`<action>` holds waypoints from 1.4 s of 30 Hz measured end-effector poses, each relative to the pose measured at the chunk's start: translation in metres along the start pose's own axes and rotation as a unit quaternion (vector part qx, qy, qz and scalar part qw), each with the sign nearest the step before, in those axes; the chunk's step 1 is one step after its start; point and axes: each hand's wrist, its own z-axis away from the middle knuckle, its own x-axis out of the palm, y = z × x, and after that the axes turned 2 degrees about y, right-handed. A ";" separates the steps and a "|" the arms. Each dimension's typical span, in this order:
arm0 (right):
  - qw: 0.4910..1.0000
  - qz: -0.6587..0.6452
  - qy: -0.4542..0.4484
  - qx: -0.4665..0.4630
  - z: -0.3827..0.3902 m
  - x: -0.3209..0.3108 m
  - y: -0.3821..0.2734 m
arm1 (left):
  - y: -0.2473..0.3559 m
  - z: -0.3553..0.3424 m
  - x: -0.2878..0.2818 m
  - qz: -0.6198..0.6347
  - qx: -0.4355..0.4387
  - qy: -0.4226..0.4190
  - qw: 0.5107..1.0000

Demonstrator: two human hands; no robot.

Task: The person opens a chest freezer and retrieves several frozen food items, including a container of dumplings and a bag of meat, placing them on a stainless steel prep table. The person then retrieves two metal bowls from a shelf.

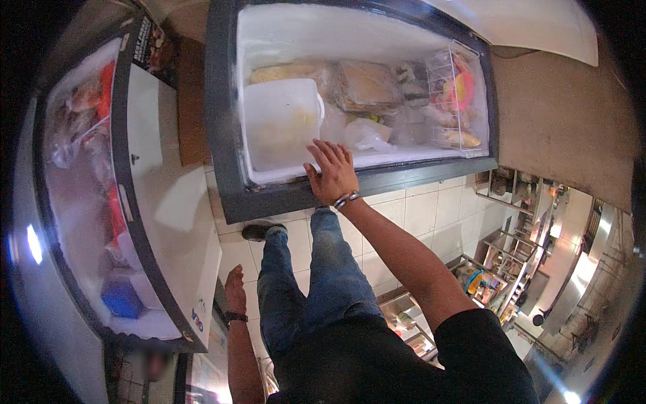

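My right hand point(333, 172), a bracelet at its wrist, reaches over the near rim of an open chest freezer point(363, 185). Its fingers are spread, and nothing is in them. Just beyond the fingertips stands a large white plastic bucket point(279, 121) with a handle. A white plastic bag point(369, 135) lies to the right of the hand, inside the freezer. Behind it are a brown flat package point(367, 86) in clear wrap and more frosty bags. My left hand point(235, 289) hangs low beside my leg, seen from the side, fingers extended and holding nothing.
A wire basket point(454, 97) with pink and yellow packages hangs at the freezer's right end. On the left is another frosted freezer point(81, 202) with red bags and a blue block point(122, 297). Kitchen shelves point(498, 269) stand at lower right, above a tiled floor point(431, 209).
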 end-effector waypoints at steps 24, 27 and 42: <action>1.000 -0.004 0.016 -0.003 0.001 0.002 0.001 | 0.066 -0.036 -0.174 -0.336 0.185 0.512 0.769; 1.000 -0.005 0.014 -0.004 0.001 0.003 0.000 | 0.069 -0.037 -0.172 -0.279 0.197 0.495 0.799; 0.999 0.016 0.011 -0.027 -0.001 0.006 -0.002 | 0.074 -0.034 -0.173 -0.338 0.129 0.505 0.784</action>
